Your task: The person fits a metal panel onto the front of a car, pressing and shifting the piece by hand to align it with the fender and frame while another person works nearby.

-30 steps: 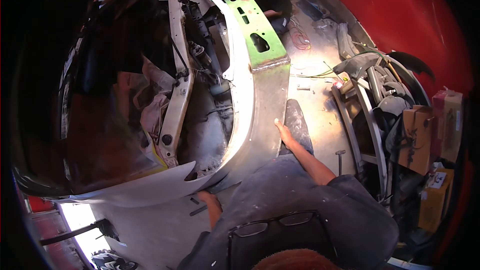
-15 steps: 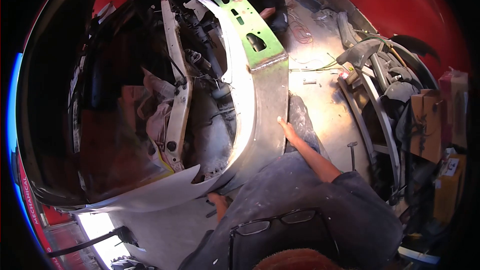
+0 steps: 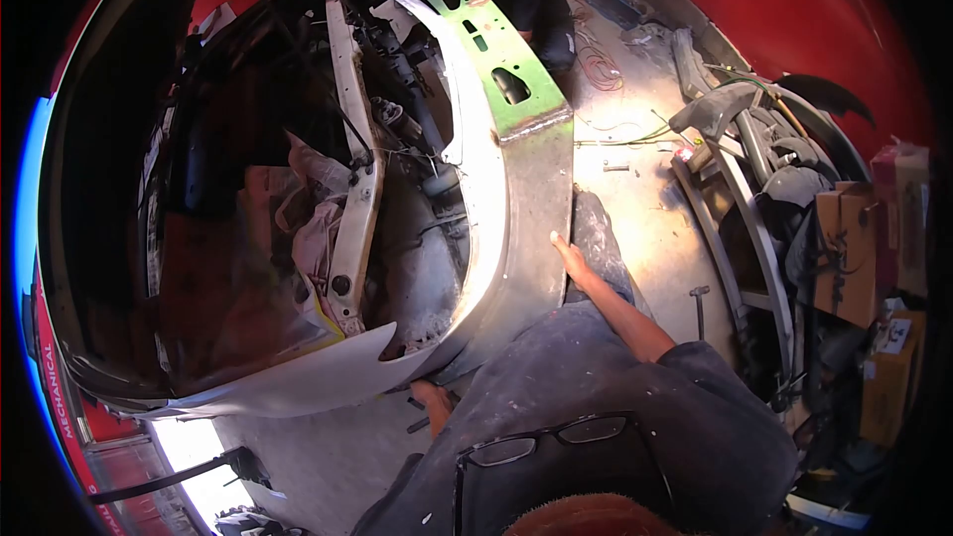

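A large grey car fender panel runs along the front of me, with a green section joined to it by a rough seam. My right hand grips the panel's outer edge, its thumb on top and the fingers hidden underneath. Lower down, my left hand is at the panel's bottom edge near its pointed end, fingers curled up against the underside and partly hidden. Inside the panel's curved opening, a bare metal rail crosses the exposed car body.
Across the green section crouches another person. A hammer stands on the floor to the right, near a rack of car parts and cardboard boxes. Cables lie on the floor beyond.
The other person's head and upper body have shifted, and their forearm no longer shows over the green section. Both my hands keep the same places on the panel.
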A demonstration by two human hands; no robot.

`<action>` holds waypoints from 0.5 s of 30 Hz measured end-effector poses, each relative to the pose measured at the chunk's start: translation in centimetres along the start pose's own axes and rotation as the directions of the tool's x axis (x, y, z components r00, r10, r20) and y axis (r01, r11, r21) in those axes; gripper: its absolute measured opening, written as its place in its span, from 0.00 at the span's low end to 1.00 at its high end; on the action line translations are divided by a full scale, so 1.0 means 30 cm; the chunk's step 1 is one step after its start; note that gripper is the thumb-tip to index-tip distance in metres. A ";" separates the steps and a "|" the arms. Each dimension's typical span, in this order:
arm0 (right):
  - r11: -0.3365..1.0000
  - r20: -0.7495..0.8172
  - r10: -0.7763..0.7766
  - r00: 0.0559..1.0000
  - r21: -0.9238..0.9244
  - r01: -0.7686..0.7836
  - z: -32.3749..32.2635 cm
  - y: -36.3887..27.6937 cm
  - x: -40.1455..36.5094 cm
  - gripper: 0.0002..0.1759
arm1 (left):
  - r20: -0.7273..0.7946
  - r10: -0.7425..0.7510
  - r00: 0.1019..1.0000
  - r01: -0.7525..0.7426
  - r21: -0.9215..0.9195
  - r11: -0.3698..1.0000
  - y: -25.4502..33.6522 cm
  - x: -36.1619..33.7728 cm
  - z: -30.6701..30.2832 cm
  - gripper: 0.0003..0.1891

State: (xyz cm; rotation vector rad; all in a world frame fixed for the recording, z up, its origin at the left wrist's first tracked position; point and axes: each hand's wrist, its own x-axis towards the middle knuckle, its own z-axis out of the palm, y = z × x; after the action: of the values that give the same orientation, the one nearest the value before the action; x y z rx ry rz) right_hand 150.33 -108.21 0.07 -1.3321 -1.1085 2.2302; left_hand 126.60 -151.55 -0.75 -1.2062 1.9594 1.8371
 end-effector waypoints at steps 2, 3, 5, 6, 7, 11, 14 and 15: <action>1.000 0.007 0.006 1.000 0.003 -0.006 -0.002 0.008 0.011 0.50 | -0.063 0.013 0.998 -0.009 0.061 0.998 -0.009 0.025 -0.009 0.29; 1.000 0.006 0.008 1.000 0.011 -0.008 0.004 -0.006 -0.002 0.49 | -0.070 -0.034 0.997 0.036 0.023 0.999 -0.040 0.118 -0.028 0.26; 1.000 0.003 0.012 1.000 0.026 -0.012 0.021 -0.047 -0.040 0.49 | -0.173 -0.185 0.967 0.178 -0.056 0.982 -0.119 0.386 -0.057 0.20; 1.000 0.008 0.010 1.000 0.024 -0.010 0.021 -0.046 -0.040 0.49 | -0.251 -0.272 0.929 0.249 -0.120 0.961 -0.103 0.415 -0.048 0.17; 1.000 0.013 0.007 1.000 0.021 -0.008 0.019 -0.043 -0.036 0.49 | -0.311 -0.354 0.882 0.310 -0.184 0.933 -0.083 0.427 -0.038 0.15; 0.999 0.010 0.013 1.000 0.029 -0.013 0.018 -0.040 -0.033 0.49 | -0.417 -0.490 0.766 0.401 -0.287 0.870 -0.058 0.453 -0.013 0.12; 1.000 0.002 -0.001 1.000 0.022 0.001 0.015 -0.029 -0.026 0.49 | -0.431 -0.472 0.769 0.377 -0.291 0.880 -0.074 0.446 -0.034 0.12; 1.000 -0.001 -0.008 1.000 0.002 0.008 0.012 -0.026 -0.021 0.49 | -0.435 -0.468 0.769 0.376 -0.284 0.882 -0.078 0.446 -0.034 0.12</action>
State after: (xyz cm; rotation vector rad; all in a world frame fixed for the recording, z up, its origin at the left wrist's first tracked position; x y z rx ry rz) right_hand 150.26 -108.27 1.14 -1.3254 -1.1086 2.2244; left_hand 119.86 -157.81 -10.79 -2.1545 1.5349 1.5915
